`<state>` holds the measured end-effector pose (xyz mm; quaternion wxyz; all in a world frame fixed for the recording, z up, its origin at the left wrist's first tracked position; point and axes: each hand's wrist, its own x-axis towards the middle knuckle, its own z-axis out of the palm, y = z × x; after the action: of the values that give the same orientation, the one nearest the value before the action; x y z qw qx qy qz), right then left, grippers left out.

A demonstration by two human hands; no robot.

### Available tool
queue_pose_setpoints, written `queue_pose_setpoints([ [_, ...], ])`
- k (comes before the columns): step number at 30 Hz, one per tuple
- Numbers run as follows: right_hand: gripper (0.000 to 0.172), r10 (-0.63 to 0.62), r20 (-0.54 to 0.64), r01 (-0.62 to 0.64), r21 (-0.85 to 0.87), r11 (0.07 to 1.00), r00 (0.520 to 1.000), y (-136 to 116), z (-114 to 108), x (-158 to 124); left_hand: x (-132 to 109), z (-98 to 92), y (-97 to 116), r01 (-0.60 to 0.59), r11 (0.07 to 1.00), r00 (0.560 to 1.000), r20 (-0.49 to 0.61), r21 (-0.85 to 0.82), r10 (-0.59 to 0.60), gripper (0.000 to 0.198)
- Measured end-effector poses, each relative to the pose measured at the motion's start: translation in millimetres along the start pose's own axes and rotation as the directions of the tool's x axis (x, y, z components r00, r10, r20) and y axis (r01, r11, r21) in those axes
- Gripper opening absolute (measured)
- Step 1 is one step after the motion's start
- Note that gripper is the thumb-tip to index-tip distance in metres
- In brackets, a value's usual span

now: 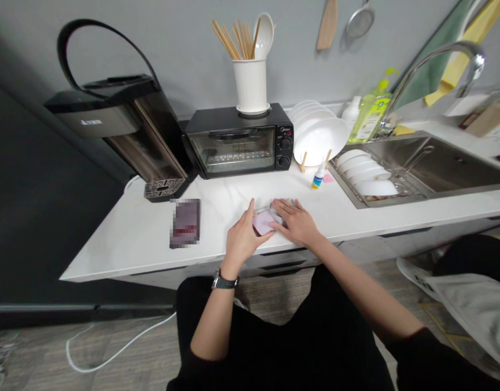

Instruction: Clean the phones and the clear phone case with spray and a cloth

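Centrally in the frame, on the tabletop (125, 233), my left hand (241, 239) clamps the pink pad (262, 222) between thumb and fingers; my right hand (299, 224) covers a translucent item (276, 214), grip indeterminable.

Kitchen, with sink (457, 172), toaster oven (237, 149) and racked plates (321, 142).

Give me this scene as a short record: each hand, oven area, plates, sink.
Left hand: at the pink square, thumb along its near edge
Right hand: thumb at the square's edge, fingers over a clear item, partly hidden
Oven: white cup on top, holding chopsticks and a spoon
Plates: beside the oven, small bottle in front
Sink: bowls at left end
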<state>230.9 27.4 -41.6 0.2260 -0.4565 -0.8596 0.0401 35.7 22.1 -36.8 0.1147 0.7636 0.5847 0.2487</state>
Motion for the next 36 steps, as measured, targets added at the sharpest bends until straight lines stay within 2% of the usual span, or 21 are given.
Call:
queue_pose_setpoints([
  [1,0.078,-0.016,0.005,0.016,0.004,1.0,1.0,0,0,-1,0,-0.2,0,0.0,1.0,1.0,0.0,-0.002,0.0,0.108],
  [3,0.088,-0.163,0.051,0.16,0.058,0.985,0.985,0,0,-1,0,-0.5,1,0.003,1.0,1.0,0.01,0.001,-0.003,0.105],
  [5,0.086,-0.247,0.079,0.238,0.104,0.966,0.966,3,-1,0,0,-0.4,0,0.006,1.0,1.0,0.017,0.001,-0.006,0.106],
  [8,0.072,0.002,0.017,-0.002,0.024,1.0,1.0,10,-1,3,0,0.2,-1,0.005,1.0,1.0,0.003,-0.013,-0.005,0.111],
  [9,0.074,0.026,0.009,-0.026,0.015,1.0,1.0,11,-1,4,0,0.3,-1,0.005,1.0,1.0,0.002,-0.018,-0.005,0.112],
  [11,0.084,-0.107,0.042,0.105,0.059,0.993,0.993,12,0,4,0,-0.2,0,0.012,1.0,1.0,0.008,-0.022,-0.012,0.108],
  [13,0.09,-0.254,0.073,0.244,0.117,0.963,0.965,12,1,3,1,-0.8,0,0.023,1.0,1.0,0.015,-0.019,-0.023,0.106],
  [14,0.084,-0.23,0.066,0.223,0.107,0.969,0.971,12,1,2,1,-1.0,1,0.027,0.999,1.0,0.009,-0.018,-0.027,0.106],
  [16,0.074,-0.033,0.005,0.032,0.032,0.999,0.999,14,1,1,1,-0.9,0,0.023,0.999,1.0,-0.006,-0.022,-0.023,0.111],
  [17,0.075,0.042,-0.019,-0.042,0.002,0.999,0.999,14,1,1,1,-0.6,0,0.017,1.0,1.0,-0.01,-0.025,-0.017,0.113],
  [18,0.08,0.037,-0.027,-0.037,-0.001,0.999,0.999,14,1,0,1,-0.2,0,0.012,1.0,1.0,-0.012,-0.026,-0.013,0.114],
  [21,0.091,-0.228,0.049,0.224,0.08,0.971,0.972,11,2,-5,1,1.0,-2,0.002,1.0,1.0,-0.001,-0.022,-0.002,0.112],
  [22,0.089,-0.239,0.055,0.234,0.085,0.969,0.97,11,3,-6,1,1.3,-2,0.002,1.0,1.0,-0.004,-0.019,-0.002,0.111],
  [24,0.077,-0.057,-0.004,0.058,0.033,0.998,0.998,12,3,-7,0,1.5,-2,-0.003,1.0,1.0,-0.019,-0.014,0.002,0.11],
  [26,0.072,0.069,-0.054,-0.07,-0.006,0.998,0.996,11,3,-8,0,1.1,-1,-0.012,1.0,1.0,-0.028,-0.005,0.012,0.11],
  [27,0.075,0.038,-0.046,-0.038,-0.002,0.999,0.998,9,4,-9,0,0.8,-1,-0.016,1.0,1.0,-0.024,-0.001,0.016,0.108],
  [30,0.084,-0.184,0.024,0.182,0.06,0.981,0.983,3,5,-10,0,-0.1,0,-0.017,1.0,1.0,-0.001,0.01,0.017,0.103],
  [31,0.082,-0.19,0.028,0.188,0.06,0.98,0.981,2,4,-10,0,-0.2,-1,-0.018,1.0,1.0,0.0,0.012,0.018,0.102],
  [34,0.07,0.068,-0.064,-0.07,-0.026,0.997,0.996,5,2,-10,0,0.2,-1,-0.032,0.999,0.999,-0.016,0.005,0.032,0.104],
  [35,0.071,0.104,-0.077,-0.107,-0.041,0.993,0.992,5,1,-10,0,0.4,-2,-0.034,0.999,0.999,-0.016,0.001,0.034,0.104],
  [36,0.075,0.047,-0.059,-0.049,-0.034,0.998,0.997,5,0,-10,0,0.7,-2,-0.033,0.999,0.999,-0.012,-0.003,0.033,0.103],
])
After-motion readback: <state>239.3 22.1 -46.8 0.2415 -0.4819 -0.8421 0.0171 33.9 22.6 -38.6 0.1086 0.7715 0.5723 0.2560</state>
